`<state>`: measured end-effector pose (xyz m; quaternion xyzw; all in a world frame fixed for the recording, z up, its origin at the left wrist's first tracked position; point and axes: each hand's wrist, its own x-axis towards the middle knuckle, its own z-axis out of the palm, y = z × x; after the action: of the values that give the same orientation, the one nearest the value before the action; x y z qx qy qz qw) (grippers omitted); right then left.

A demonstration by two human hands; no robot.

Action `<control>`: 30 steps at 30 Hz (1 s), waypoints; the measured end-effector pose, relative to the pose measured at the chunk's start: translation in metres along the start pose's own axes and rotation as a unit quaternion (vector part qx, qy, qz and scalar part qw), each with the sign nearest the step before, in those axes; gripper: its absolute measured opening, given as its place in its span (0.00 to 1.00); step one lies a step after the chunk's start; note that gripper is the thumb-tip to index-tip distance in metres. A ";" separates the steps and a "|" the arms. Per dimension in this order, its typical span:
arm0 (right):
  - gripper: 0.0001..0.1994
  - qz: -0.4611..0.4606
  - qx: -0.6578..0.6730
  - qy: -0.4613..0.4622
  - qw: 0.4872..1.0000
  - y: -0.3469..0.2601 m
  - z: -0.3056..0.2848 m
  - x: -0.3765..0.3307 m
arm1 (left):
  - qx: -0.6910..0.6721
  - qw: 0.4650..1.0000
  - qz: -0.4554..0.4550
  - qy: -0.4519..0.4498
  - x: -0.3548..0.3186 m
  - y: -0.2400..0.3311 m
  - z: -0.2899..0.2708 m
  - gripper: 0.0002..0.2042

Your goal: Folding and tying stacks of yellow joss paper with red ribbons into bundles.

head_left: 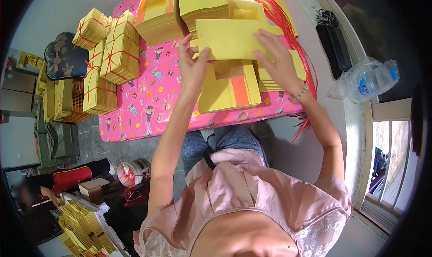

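A flat yellow paper stack (pixel 227 39) lies between my two hands, above a pile of yellow paper with an orange patch (pixel 240 90). My left hand (pixel 193 63) grips its left end, the thumb at the near corner; some of those fingers are hidden. Over the right end, my right hand (pixel 279 61) rests with its fingers spread, slightly blurred. A beaded bracelet circles that wrist. Just beyond stand tall yellow paper piles (pixel 204 9), some with a darker square on top. Another low pile (pixel 292 66) sits partly beneath my right hand.
A pink patterned cloth (pixel 153 104) covers the table. Yellow bundles tied with red string (pixel 119 57) stand at its left, and red plastic strands (pixel 297 41) hang along its right. A plastic bottle (pixel 369 86) lies far right. At lower left, another person's hand (pixel 53 197) touches yellow paper bundles (pixel 85 227).
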<state>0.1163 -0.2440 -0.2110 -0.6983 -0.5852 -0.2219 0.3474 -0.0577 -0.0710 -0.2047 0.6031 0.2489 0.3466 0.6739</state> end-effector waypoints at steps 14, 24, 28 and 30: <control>0.22 0.415 0.379 -0.005 0.827 0.096 -0.032 -0.100 | 0.380 0.896 0.116 -0.197 -0.006 -0.025 0.099 0.38; 0.19 0.445 0.297 -0.070 0.842 0.115 -0.014 -0.131 | 0.572 0.744 0.271 -0.215 -0.011 -0.045 0.101 0.26; 0.19 0.435 0.270 -0.074 0.856 0.116 -0.014 -0.136 | 0.526 0.753 0.314 -0.239 -0.011 -0.049 0.097 0.21; 0.19 0.438 0.293 -0.074 0.846 0.116 -0.013 -0.136 | 0.518 0.750 0.327 -0.249 -0.013 -0.046 0.098 0.20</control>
<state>0.2009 -0.3529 -0.3263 -0.7621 -0.2802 0.1879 0.5526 0.0153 -0.1448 -0.2363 0.9692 0.0013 0.2017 0.1415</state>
